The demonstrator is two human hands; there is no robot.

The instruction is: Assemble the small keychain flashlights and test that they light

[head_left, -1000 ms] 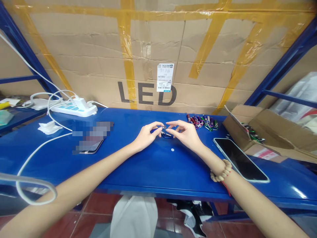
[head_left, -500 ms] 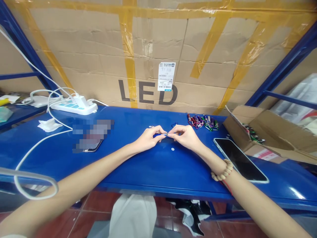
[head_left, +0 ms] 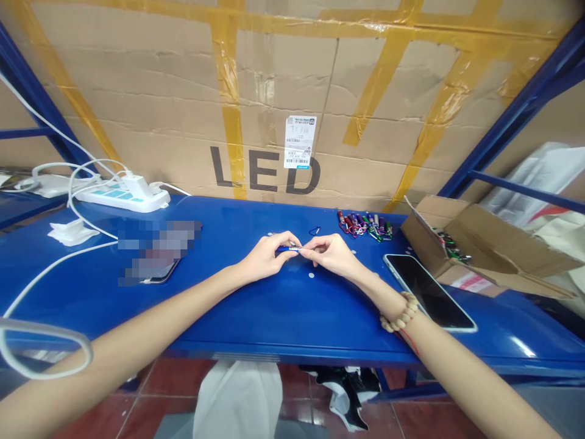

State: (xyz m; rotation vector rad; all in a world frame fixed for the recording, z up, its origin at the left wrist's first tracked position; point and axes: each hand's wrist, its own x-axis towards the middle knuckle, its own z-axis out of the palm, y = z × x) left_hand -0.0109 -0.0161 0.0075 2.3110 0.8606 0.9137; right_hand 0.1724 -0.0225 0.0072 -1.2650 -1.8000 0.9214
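Note:
Over the middle of the blue table, my left hand (head_left: 269, 255) pinches a small blue mini flashlight (head_left: 287, 249) by its body. Its silver end points toward my right hand (head_left: 333, 253), whose thumb and fingertips are closed on that end. The fingers hide part of the flashlight. Just behind my hands lies a blue carabiner clip (head_left: 314, 231). Several small white discs are scattered on the table, one of them a white disc (head_left: 311, 275) in front of my hands. Back and right of my right hand is a pile of colourful mini flashlights with carabiners (head_left: 365, 225).
On the right are a phone (head_left: 429, 292) and an open cardboard box (head_left: 484, 244) holding more small items. A white power strip (head_left: 123, 196) with cables and a crumpled white wrapper (head_left: 73, 232) lie at the left, near a blurred-out object. A large carton (head_left: 173, 103) stands behind the table (head_left: 283, 317).
The view has shifted slightly to the right. Both hands stay together at the flashlight, and more of its blue body shows between my left fingers.

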